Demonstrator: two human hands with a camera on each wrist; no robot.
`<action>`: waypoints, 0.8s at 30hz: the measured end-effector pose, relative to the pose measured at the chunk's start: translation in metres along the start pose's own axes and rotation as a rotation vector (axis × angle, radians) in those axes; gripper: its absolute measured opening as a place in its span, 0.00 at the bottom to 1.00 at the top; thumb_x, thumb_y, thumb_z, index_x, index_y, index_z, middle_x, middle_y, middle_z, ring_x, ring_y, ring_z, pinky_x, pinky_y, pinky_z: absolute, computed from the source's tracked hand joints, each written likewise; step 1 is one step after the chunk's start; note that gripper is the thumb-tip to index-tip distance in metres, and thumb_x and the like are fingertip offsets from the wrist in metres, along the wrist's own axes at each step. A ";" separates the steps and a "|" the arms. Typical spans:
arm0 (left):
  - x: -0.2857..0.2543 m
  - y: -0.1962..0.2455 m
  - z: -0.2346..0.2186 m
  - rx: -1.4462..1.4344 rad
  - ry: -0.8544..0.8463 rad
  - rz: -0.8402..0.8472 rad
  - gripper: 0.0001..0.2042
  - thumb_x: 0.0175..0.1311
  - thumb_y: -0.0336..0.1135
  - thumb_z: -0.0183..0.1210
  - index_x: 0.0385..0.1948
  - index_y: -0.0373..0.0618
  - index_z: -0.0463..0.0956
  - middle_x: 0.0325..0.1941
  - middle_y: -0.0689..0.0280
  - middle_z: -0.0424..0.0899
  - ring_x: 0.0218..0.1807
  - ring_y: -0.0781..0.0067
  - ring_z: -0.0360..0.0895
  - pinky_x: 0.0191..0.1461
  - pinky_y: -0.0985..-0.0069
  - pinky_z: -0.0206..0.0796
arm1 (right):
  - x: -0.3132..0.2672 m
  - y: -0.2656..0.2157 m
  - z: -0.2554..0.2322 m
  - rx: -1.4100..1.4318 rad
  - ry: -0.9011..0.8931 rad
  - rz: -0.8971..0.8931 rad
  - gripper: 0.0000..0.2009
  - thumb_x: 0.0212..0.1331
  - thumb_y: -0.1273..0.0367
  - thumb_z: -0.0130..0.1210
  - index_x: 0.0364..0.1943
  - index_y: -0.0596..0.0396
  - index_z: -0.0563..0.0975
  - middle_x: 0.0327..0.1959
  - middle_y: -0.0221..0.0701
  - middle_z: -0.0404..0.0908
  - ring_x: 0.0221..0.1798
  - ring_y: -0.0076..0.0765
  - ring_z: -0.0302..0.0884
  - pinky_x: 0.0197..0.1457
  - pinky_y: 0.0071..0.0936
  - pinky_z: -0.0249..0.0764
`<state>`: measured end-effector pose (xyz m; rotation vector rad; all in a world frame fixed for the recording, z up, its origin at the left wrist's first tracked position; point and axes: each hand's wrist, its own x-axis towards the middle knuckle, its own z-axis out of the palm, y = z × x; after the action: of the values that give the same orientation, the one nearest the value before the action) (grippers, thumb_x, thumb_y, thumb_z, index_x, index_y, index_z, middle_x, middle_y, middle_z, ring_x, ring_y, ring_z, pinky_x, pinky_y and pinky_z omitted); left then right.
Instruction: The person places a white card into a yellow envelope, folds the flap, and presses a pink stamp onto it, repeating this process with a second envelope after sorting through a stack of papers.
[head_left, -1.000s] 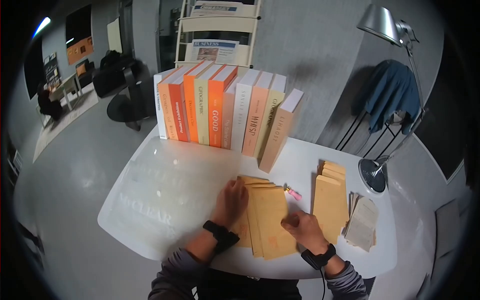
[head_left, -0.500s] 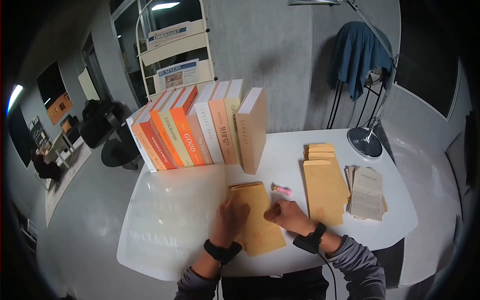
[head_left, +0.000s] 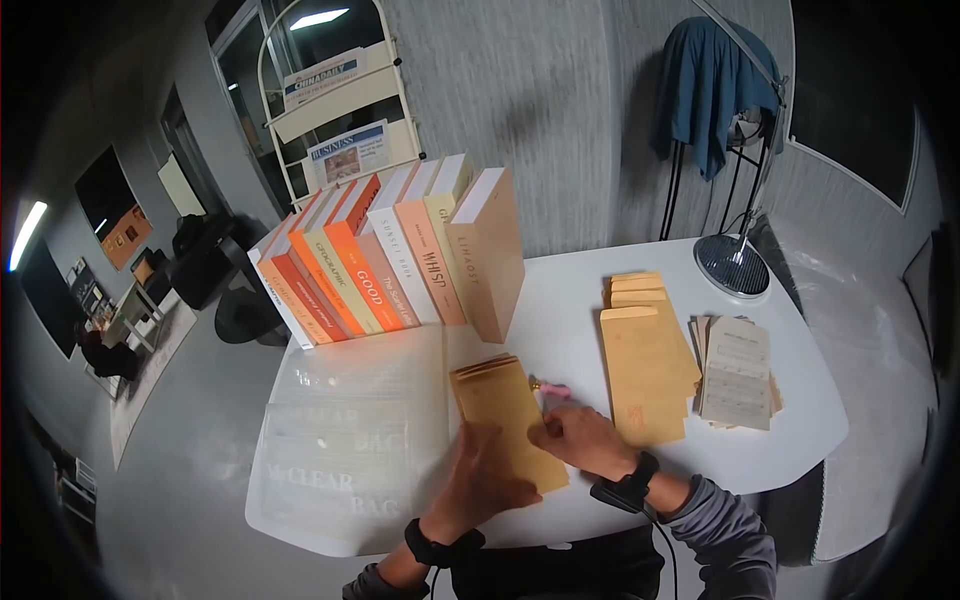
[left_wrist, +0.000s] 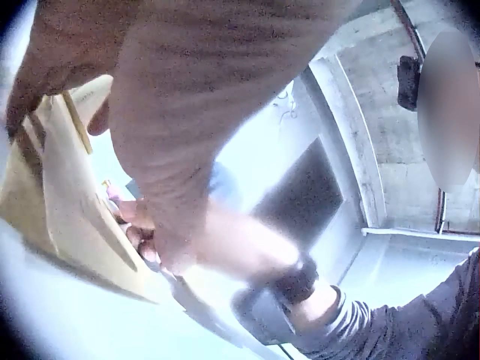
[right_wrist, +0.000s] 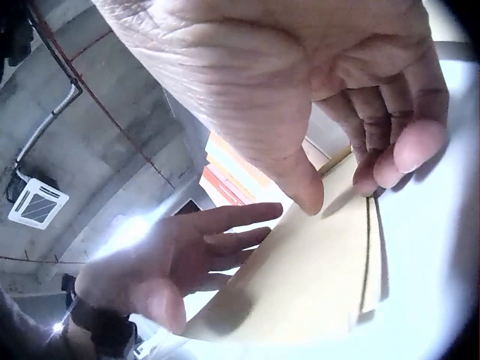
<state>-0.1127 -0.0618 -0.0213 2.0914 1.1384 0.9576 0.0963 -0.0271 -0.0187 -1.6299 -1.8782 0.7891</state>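
Observation:
A stack of brown paper envelopes (head_left: 500,410) lies at the table's middle, tilted a little, its layered edges showing at the top. My left hand (head_left: 472,478) is at its left and lower side, fingers straight and thumb spread toward the near end. From the right, my right hand (head_left: 590,440) grips the stack's edge; in the right wrist view its thumb (right_wrist: 306,187) lies over the top face and curled fingers (right_wrist: 397,154) are at the side. In the left wrist view, the left hand hides part of the envelopes (left_wrist: 75,195). A pink-handled tool (head_left: 552,388) with a brass-coloured end lies just beyond the right hand.
Translucent plastic bags (head_left: 340,450) cover the table's left. Behind them stands a row of books (head_left: 390,270). More envelopes (head_left: 645,370) and a pile of printed papers (head_left: 737,370) lie right, with a lamp base (head_left: 732,265) behind.
The fanned envelopes have been drawn into a neater stack. My left hand has moved down along its left side and its fingers have straightened. My right hand stays at the right edge. The head view has shifted.

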 end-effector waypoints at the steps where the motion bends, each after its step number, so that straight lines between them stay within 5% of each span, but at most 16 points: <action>1: -0.002 -0.002 0.005 0.015 -0.010 0.027 0.50 0.35 0.40 0.80 0.66 0.38 0.60 0.67 0.42 0.59 0.67 0.39 0.63 0.68 0.54 0.62 | 0.000 0.001 -0.001 -0.018 0.001 0.006 0.20 0.56 0.52 0.56 0.31 0.58 0.82 0.29 0.42 0.85 0.37 0.53 0.83 0.44 0.41 0.79; 3: -0.007 -0.006 0.013 0.051 -0.034 0.031 0.53 0.33 0.39 0.80 0.67 0.39 0.59 0.68 0.40 0.56 0.72 0.35 0.54 0.73 0.52 0.55 | 0.001 0.003 -0.004 -0.055 0.004 0.018 0.22 0.57 0.52 0.60 0.36 0.60 0.82 0.30 0.41 0.85 0.36 0.48 0.84 0.43 0.36 0.79; 5: -0.006 -0.005 0.018 0.122 -0.045 0.026 0.52 0.33 0.38 0.80 0.67 0.39 0.59 0.68 0.40 0.56 0.72 0.33 0.52 0.75 0.50 0.52 | -0.001 0.003 -0.010 0.023 -0.013 0.054 0.20 0.56 0.52 0.57 0.32 0.57 0.82 0.30 0.42 0.85 0.37 0.52 0.84 0.46 0.40 0.79; 9: 0.009 -0.010 0.016 0.393 -0.076 0.163 0.43 0.38 0.36 0.77 0.62 0.38 0.65 0.64 0.44 0.64 0.68 0.38 0.61 0.72 0.50 0.57 | 0.001 0.017 -0.012 0.159 0.023 0.000 0.14 0.56 0.58 0.58 0.35 0.54 0.82 0.29 0.40 0.84 0.34 0.54 0.83 0.44 0.45 0.79; 12: 0.013 -0.006 0.008 0.259 -0.066 0.066 0.37 0.41 0.33 0.75 0.57 0.37 0.68 0.61 0.46 0.67 0.66 0.37 0.63 0.68 0.55 0.63 | 0.007 0.013 -0.026 -0.075 0.296 -0.106 0.10 0.56 0.65 0.59 0.41 0.52 0.81 0.33 0.40 0.83 0.37 0.52 0.82 0.44 0.46 0.79; 15: 0.016 0.008 0.002 0.129 -0.091 -0.047 0.32 0.42 0.32 0.75 0.52 0.36 0.71 0.59 0.48 0.69 0.61 0.39 0.68 0.61 0.58 0.68 | 0.031 0.034 -0.028 -0.114 0.520 -0.444 0.12 0.55 0.70 0.59 0.44 0.51 0.79 0.38 0.40 0.82 0.43 0.50 0.80 0.45 0.44 0.78; 19: 0.025 0.006 0.000 0.258 -0.100 -0.026 0.31 0.43 0.37 0.76 0.50 0.38 0.74 0.58 0.53 0.74 0.52 0.52 0.79 0.52 0.65 0.76 | 0.056 0.046 -0.016 -0.351 0.324 -0.255 0.11 0.56 0.74 0.54 0.43 0.50 0.80 0.41 0.42 0.81 0.47 0.51 0.78 0.49 0.42 0.78; 22: 0.029 0.015 -0.004 0.229 -0.136 -0.183 0.33 0.42 0.39 0.77 0.52 0.38 0.74 0.60 0.52 0.74 0.56 0.51 0.78 0.55 0.64 0.75 | 0.075 0.057 -0.009 -0.379 0.344 -0.248 0.09 0.57 0.75 0.52 0.40 0.54 0.79 0.39 0.45 0.82 0.45 0.51 0.80 0.47 0.41 0.79; 24: 0.025 0.007 -0.004 0.348 -0.123 -0.133 0.34 0.43 0.40 0.77 0.55 0.39 0.74 0.62 0.50 0.74 0.59 0.49 0.77 0.58 0.63 0.73 | 0.078 0.054 -0.012 -0.364 0.355 -0.226 0.07 0.57 0.74 0.52 0.38 0.55 0.79 0.36 0.46 0.82 0.42 0.52 0.82 0.45 0.41 0.79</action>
<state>-0.1028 -0.0428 -0.0056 2.2718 1.4405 0.5917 0.1312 0.0564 -0.0485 -1.5942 -1.9689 0.0557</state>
